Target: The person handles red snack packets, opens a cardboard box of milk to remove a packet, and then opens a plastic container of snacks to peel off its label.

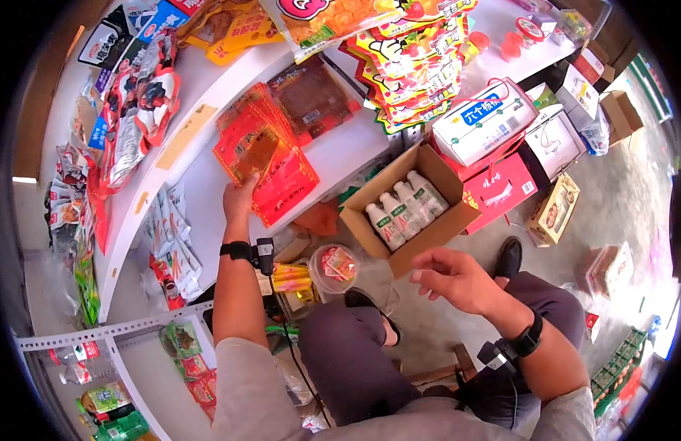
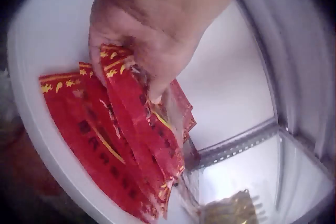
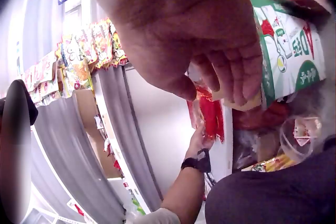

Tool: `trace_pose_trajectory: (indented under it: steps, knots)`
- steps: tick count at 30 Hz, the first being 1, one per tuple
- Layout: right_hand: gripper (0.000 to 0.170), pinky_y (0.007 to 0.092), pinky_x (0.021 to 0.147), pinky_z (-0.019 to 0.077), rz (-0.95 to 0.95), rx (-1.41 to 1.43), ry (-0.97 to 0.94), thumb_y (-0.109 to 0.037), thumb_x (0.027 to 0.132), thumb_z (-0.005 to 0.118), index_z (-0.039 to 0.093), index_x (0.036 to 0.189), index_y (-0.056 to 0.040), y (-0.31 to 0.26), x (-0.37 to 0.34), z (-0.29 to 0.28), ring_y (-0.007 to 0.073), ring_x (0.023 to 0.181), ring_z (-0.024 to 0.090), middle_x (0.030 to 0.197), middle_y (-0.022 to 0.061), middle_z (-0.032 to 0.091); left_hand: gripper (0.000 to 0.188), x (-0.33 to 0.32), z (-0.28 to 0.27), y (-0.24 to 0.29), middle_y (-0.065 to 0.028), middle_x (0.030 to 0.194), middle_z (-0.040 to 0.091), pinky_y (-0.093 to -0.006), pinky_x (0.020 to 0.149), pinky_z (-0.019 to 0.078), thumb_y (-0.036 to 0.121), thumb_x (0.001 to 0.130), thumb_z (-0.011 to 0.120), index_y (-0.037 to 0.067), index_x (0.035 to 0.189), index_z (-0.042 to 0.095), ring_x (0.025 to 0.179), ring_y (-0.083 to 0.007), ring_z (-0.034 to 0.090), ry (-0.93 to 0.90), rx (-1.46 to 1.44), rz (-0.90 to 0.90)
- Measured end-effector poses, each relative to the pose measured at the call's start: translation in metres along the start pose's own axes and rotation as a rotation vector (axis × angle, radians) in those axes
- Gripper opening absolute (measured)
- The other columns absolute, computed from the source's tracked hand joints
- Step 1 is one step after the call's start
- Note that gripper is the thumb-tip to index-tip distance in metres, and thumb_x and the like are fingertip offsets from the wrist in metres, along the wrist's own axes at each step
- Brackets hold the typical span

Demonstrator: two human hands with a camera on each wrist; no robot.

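Observation:
My left hand grips the near edge of several flat red snack packets with yellow trim, fanned over one another on the white shelf. In the left wrist view the thumb and fingers pinch the red packets at one end, and the fingertips are partly hidden under them. My right hand holds nothing, its fingers loosely bent in the air beside an open cardboard carton. White bottles with green lettering stand in that carton. Behind the held packets lies another red pack with a dark brown window.
Hanging colourful snack bags stand above the shelf's far end. A white gift box and a red box are right of the carton. A round clear tub sits near my knees. Bagged snacks line the curved upper shelf at left.

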State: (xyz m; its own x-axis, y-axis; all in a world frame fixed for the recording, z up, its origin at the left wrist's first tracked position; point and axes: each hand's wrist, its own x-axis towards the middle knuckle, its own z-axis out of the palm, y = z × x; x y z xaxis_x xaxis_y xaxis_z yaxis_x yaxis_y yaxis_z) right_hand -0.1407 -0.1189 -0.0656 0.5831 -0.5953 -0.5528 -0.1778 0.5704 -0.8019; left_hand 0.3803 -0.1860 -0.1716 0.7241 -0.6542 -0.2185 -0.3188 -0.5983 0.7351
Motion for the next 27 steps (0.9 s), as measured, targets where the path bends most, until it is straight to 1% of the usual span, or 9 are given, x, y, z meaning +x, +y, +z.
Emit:
trace_pose_trajectory:
  steps: [2, 5, 8, 11, 12, 15, 18, 23, 27]
  knots:
    - [0.025, 0.0271, 0.070, 0.0512, -0.018, -0.013, -0.017, -0.022, 0.100, 0.069, 0.066, 0.117, -0.0033, -0.004, 0.003, 0.001, 0.0097, 0.080, 0.062, 0.090, 0.0013, 0.067, 0.085, -0.025, 0.004, 0.029, -0.0236, 0.151, 0.050, -0.0529, 0.110, 0.0452, 0.043, 0.085, 0.083, 0.002, 0.150, 0.047, 0.134, -0.0413, 0.054, 0.335, 0.443, 0.053]
    - [0.025, 0.0275, 0.072, 0.0514, -0.017, -0.005, -0.028, -0.022, 0.099, 0.069, 0.067, 0.114, -0.0031, -0.009, 0.006, 0.003, 0.0093, 0.080, 0.061, 0.089, 0.0012, 0.067, 0.097, -0.052, 0.008, 0.043, -0.0286, 0.156, 0.043, -0.0495, 0.115, 0.0413, 0.047, 0.078, 0.086, 0.005, 0.154, 0.044, 0.141, -0.0472, 0.044, 0.305, 0.540, 0.710]
    - [0.025, 0.0308, 0.075, 0.0533, -0.074, -0.124, -0.025, -0.024, 0.098, 0.070, 0.069, 0.112, -0.0028, -0.001, 0.009, 0.003, 0.0116, 0.082, 0.063, 0.089, 0.0037, 0.068, 0.097, -0.094, 0.027, 0.053, -0.0298, 0.158, 0.039, -0.0523, 0.117, 0.0387, 0.049, 0.079, 0.085, 0.016, 0.158, 0.040, 0.142, -0.0478, 0.043, 0.117, 0.844, 0.754]
    - [0.030, 0.0386, 0.080, 0.0557, -0.145, -0.330, 0.001, -0.030, 0.098, 0.069, 0.071, 0.110, -0.0037, 0.010, 0.006, 0.001, 0.0194, 0.088, 0.069, 0.094, 0.0101, 0.073, 0.089, -0.058, 0.037, 0.016, -0.0265, 0.156, 0.045, -0.0513, 0.120, 0.0364, 0.032, 0.079, 0.088, 0.015, 0.155, 0.047, 0.144, -0.0446, 0.043, 0.135, 0.697, 0.941]
    - [0.028, 0.0330, 0.077, 0.0547, -0.281, -0.373, -0.002, -0.026, 0.100, 0.068, 0.069, 0.116, -0.0046, 0.025, 0.009, -0.001, 0.0145, 0.087, 0.067, 0.096, 0.0075, 0.073, 0.090, -0.048, 0.037, 0.009, -0.0276, 0.155, 0.046, -0.0538, 0.121, 0.0328, 0.041, 0.079, 0.086, 0.015, 0.156, 0.046, 0.144, -0.0463, 0.042, 0.082, 0.661, 0.987]
    - [0.033, 0.0464, 0.084, 0.0553, -0.324, -0.549, 0.050, -0.032, 0.093, 0.066, 0.070, 0.109, -0.0034, 0.029, 0.009, 0.004, 0.0368, 0.095, 0.071, 0.101, 0.0206, 0.073, 0.080, -0.063, 0.034, 0.022, -0.0276, 0.153, 0.048, -0.0547, 0.121, 0.0328, 0.037, 0.083, 0.084, 0.010, 0.151, 0.051, 0.143, -0.0471, 0.042, 0.132, 0.698, 1.030]
    - [0.034, 0.0479, 0.084, 0.0553, -0.351, -0.549, 0.032, -0.034, 0.090, 0.066, 0.073, 0.107, -0.0049, 0.036, -0.007, -0.011, 0.0398, 0.095, 0.070, 0.100, 0.0220, 0.073, 0.063, -0.121, 0.036, 0.032, -0.0276, 0.151, 0.049, -0.0508, 0.121, 0.0321, 0.024, 0.095, 0.073, 0.000, 0.149, 0.048, 0.140, -0.0449, 0.045, 0.017, 0.518, 0.998]
    - [0.033, 0.0477, 0.081, 0.0565, -0.384, -0.655, 0.044, -0.037, 0.089, 0.066, 0.077, 0.101, -0.0080, 0.060, -0.010, -0.018, 0.0381, 0.090, 0.072, 0.094, 0.0187, 0.075, 0.048, -0.181, -0.023, -0.083, -0.0170, 0.135, 0.063, -0.0411, 0.105, 0.0495, 0.009, 0.092, 0.072, 0.002, 0.138, 0.059, 0.124, -0.0307, 0.061, -0.464, 0.520, 0.671]
    - [0.034, 0.0361, 0.073, 0.0593, -0.317, -0.346, 0.201, -0.035, 0.096, 0.068, 0.075, 0.111, -0.0058, 0.033, -0.053, -0.064, 0.0194, 0.080, 0.073, 0.094, 0.0076, 0.075, 0.035, -0.258, -0.100, -0.155, -0.0153, 0.120, 0.071, -0.0368, 0.090, 0.0558, 0.003, 0.090, 0.067, 0.002, 0.125, 0.066, 0.104, -0.0270, 0.069, -0.591, 0.103, 0.231]
